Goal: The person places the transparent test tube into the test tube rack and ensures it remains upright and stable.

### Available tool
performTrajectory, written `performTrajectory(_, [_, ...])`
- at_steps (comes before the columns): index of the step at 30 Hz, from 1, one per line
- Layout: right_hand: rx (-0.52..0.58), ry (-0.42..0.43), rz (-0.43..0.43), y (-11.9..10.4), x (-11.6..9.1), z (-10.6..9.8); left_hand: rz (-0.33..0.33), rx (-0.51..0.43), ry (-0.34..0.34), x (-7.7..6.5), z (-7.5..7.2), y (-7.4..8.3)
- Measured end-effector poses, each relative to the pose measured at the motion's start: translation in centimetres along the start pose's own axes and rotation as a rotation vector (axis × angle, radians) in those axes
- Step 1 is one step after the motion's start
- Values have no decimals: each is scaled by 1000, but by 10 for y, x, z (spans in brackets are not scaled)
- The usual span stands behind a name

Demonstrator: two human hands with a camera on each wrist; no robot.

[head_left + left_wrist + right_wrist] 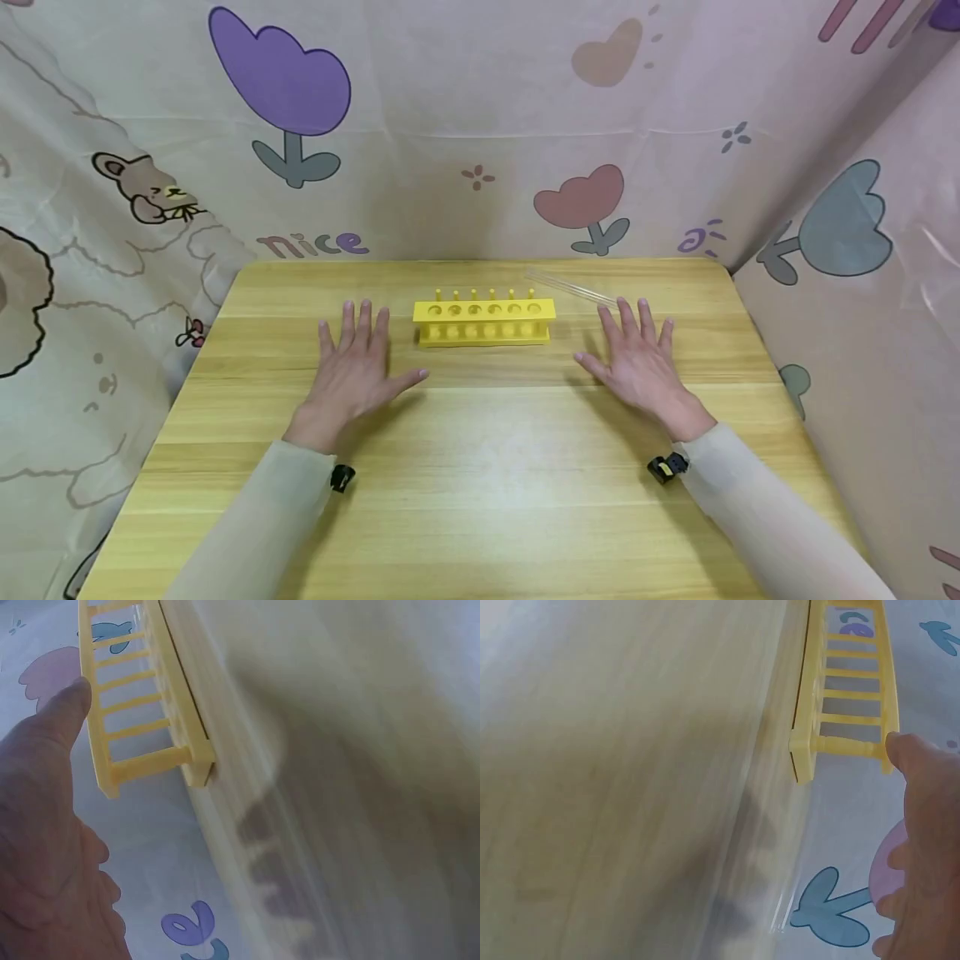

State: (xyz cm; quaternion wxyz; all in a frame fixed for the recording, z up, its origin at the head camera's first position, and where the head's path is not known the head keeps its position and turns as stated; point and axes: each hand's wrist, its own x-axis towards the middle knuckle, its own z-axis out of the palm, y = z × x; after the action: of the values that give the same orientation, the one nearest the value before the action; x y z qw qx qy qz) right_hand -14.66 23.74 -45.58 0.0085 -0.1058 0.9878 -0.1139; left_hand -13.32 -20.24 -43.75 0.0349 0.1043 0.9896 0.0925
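Observation:
A yellow test tube rack [483, 312] with a row of round holes and a row of short pegs stands upright toward the back of the table. To its left my left hand [351, 371] is held palm down, fingers spread and thumb pointing at the rack. My right hand [637, 358] mirrors it on the other side, also spread and holding nothing. Behind the right fingertips lie thin clear glass rods or tubes [573, 288]. Both wrist views show the rack [142, 690] beyond the thumb, and shadows of the hands fall on the wood.
The light wooden table [480, 500] ends at a patterned curtain [465, 100] along the back, with more curtain on the left and right sides. A small black device [666, 468] sits at the right wrist, and another [342, 477] at the left.

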Motion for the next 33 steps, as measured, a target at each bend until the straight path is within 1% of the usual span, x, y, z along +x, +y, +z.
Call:
performTrajectory(3, [19,10,-18,-3,5,-1,22,-23,1,11,-2,5])
performTrajectory(7, [24,26,-45,-7,14,-2,46,-31,-19,27,-3,13])
performTrajectory(11, [21,20,-58,-10,21,-2,74,-37,-51,42,-3,20])
performTrajectory(15, [15,-2,-61,-12,26,-2,91,-24,-92,52,-1,24])
performTrajectory(19, [12,3,-63,-12,29,0,90,-15,-120,56,0,26])
performTrajectory(28, [6,33,-70,-13,39,4,100,11,-121,58,-1,27])
performTrajectory(33, [-4,31,-75,-9,50,5,93,14,-127,57,-1,27])
